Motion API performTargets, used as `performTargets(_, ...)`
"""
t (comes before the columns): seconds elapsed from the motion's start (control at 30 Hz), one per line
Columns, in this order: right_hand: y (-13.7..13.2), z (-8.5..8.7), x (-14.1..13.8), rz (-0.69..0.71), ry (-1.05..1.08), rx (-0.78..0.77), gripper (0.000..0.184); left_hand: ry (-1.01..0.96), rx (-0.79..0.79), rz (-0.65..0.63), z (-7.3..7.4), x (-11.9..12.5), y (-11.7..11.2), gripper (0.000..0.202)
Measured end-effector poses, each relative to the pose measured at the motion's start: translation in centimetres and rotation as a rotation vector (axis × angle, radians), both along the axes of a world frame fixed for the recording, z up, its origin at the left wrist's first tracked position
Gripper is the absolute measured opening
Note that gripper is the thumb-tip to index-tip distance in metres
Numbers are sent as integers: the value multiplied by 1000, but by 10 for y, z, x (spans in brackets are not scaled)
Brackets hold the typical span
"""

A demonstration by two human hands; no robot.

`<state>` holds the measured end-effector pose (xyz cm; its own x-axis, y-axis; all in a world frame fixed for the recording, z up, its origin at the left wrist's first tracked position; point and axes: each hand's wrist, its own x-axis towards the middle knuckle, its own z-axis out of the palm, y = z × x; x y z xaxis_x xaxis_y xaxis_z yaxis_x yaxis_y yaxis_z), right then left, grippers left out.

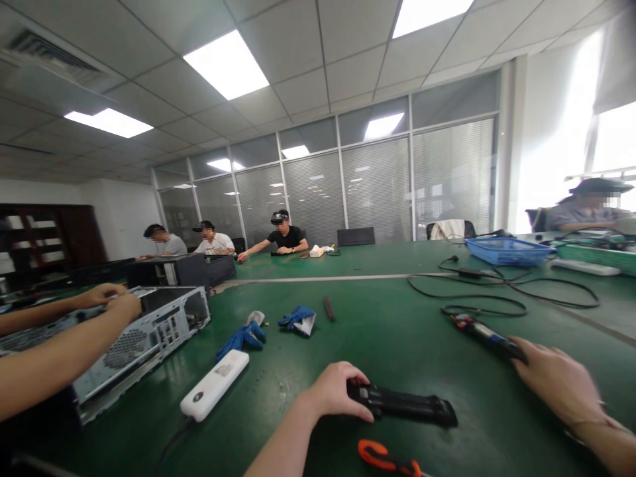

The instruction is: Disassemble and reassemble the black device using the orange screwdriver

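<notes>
My left hand (pixel 338 391) has its thumb and fingers bent around the left end of a black handle (pixel 410 405), which lies along the table (pixel 417 344) in front of me; I can't tell whether it fully rests there. The fingers of my right hand (pixel 556 381) are closed round the near end of a dark stick (pixel 489 336) with coloured patches, pointing away from me. A black cord (pixel 481 311) loops beside its far tip; whether they join is unclear.

I grip the black handle at one end only, so a loose hold could let its other end swing or drop. The cord could snag the dark stick if I pulled it sharply. An orange-handled screwdriver (pixel 375 454) lies close by my left wrist, where a careless sweep might knock it.

I can read no brand anywhere: the white power strip (pixel 216 387) bears a grey label, too small to make out, and the stick's patches are blurred.
</notes>
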<state>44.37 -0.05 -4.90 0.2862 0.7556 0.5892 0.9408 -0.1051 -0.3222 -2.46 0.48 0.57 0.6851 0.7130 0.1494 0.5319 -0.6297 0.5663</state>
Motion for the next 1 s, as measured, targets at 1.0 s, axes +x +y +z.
performTargets(1.0,-12,52,-170,792,166,-373,69,245,162,21,32,2,-19,49)
